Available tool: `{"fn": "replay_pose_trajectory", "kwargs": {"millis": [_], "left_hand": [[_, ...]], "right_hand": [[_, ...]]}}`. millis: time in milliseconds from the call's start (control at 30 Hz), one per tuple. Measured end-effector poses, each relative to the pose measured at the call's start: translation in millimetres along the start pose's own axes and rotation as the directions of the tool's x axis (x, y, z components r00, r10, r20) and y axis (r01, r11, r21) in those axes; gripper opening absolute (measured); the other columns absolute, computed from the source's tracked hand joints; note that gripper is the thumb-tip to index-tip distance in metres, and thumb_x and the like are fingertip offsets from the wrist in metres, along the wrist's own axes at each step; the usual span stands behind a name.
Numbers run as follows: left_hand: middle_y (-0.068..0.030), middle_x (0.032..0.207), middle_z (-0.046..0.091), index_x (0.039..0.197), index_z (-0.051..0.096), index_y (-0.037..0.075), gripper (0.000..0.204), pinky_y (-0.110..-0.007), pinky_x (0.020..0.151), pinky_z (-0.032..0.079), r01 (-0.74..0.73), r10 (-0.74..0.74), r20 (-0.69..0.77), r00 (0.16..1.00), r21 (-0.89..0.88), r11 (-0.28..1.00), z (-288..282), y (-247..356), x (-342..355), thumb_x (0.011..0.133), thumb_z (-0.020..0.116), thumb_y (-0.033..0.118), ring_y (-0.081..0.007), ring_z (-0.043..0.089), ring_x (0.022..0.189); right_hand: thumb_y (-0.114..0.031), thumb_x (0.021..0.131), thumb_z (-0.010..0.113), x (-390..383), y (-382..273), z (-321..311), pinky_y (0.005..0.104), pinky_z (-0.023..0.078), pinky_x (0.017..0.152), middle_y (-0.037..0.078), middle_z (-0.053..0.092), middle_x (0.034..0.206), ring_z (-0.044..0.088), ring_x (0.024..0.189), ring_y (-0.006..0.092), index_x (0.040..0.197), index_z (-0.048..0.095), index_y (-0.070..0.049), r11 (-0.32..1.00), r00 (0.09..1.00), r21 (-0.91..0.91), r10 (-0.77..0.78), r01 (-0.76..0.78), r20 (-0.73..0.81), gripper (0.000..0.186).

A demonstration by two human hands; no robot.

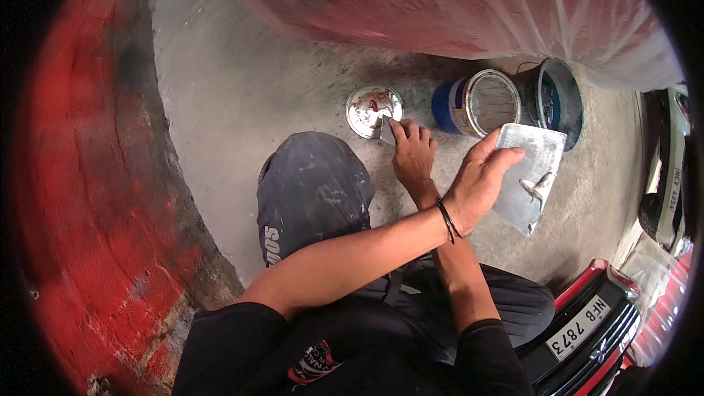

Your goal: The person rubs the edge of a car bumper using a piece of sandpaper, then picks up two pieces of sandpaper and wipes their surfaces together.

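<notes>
My right hand (412, 155) grips a scraper (386, 130) on the putty-smeared lid (372, 108), upper centre; I judge I am scooping putty. My left hand (478, 180) clasps the grey board (534, 176), centre right. Loading the board calls for a level blade.

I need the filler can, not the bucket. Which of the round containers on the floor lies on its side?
The blue metal can, mouth facing the camera; the dark bucket beside it and the small round lid don't.

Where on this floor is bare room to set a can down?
Bare concrete lies between the red panel and the round lid, and below the grey board. Crowded around the lid, blue can, bucket, left hand and right hand with its scraper.
</notes>
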State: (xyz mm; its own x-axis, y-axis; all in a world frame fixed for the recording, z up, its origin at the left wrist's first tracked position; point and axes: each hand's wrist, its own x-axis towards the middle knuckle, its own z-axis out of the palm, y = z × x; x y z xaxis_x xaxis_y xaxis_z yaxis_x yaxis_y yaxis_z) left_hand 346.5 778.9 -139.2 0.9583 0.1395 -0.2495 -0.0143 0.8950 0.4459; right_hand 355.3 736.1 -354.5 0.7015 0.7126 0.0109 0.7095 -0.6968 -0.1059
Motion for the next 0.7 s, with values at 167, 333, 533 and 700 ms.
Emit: {"fn": "replay_pose_trajectory", "kwargs": {"millis": [167,333,533,700], "left_hand": [[0.0017,0.118,0.068,0.13,0.065,0.007,0.03,-0.027,0.101,0.045,-0.015,0.014,0.022,1.0,0.011,1.0,1.9,-3.5,-3.7,0.104,0.059,0.021,-0.0082,0.058,0.11],[-0.0025,0.111,0.067,0.128,0.061,0.003,0.031,-0.03,0.096,0.046,-0.09,0.089,0.049,0.995,0.019,0.996,7.5,-5.3,-2.4,0.105,0.055,0.021,-0.0106,0.057,0.102],[-0.0017,0.113,0.066,0.131,0.061,0.003,0.032,-0.029,0.099,0.046,-0.114,0.115,0.051,0.992,-0.005,0.993,5.5,-3.6,-1.1,0.106,0.053,0.02,-0.01,0.057,0.105],[0.0003,0.116,0.068,0.13,0.064,0.005,0.03,-0.028,0.101,0.045,-0.046,0.046,0.022,0.999,0.005,0.999,1.8,-2.7,0.2,0.104,0.056,0.019,-0.0092,0.059,0.109]], "right_hand": [[-0.019,0.099,0.055,13.3,-2.2,31.3,0.0506,0.04,0.096,0.003,0.059,0.131,0.054,0.117,0.0297,0.14,0.064,-0.03,0.993,0.999,-0.112,0.047,-0.044,0.027,0.043],[-0.024,0.099,0.055,24.0,-2.9,37.2,0.0542,0.039,0.097,0.006,0.062,0.131,0.054,0.12,0.0307,0.14,0.063,-0.03,0.992,0.996,-0.121,0.037,-0.027,0.077,0.043],[-0.024,0.098,0.055,32.5,-10.2,43.2,0.0549,0.04,0.098,0.005,0.062,0.13,0.055,0.122,0.0306,0.139,0.064,-0.03,0.992,0.993,-0.122,0.031,-0.017,0.112,0.042],[-0.022,0.097,0.057,28.8,-4.8,39.2,0.0558,0.041,0.096,0.005,0.063,0.127,0.056,0.12,0.031,0.136,0.065,-0.029,0.989,0.98,-0.141,0.071,-0.044,0.188,0.041]]}}
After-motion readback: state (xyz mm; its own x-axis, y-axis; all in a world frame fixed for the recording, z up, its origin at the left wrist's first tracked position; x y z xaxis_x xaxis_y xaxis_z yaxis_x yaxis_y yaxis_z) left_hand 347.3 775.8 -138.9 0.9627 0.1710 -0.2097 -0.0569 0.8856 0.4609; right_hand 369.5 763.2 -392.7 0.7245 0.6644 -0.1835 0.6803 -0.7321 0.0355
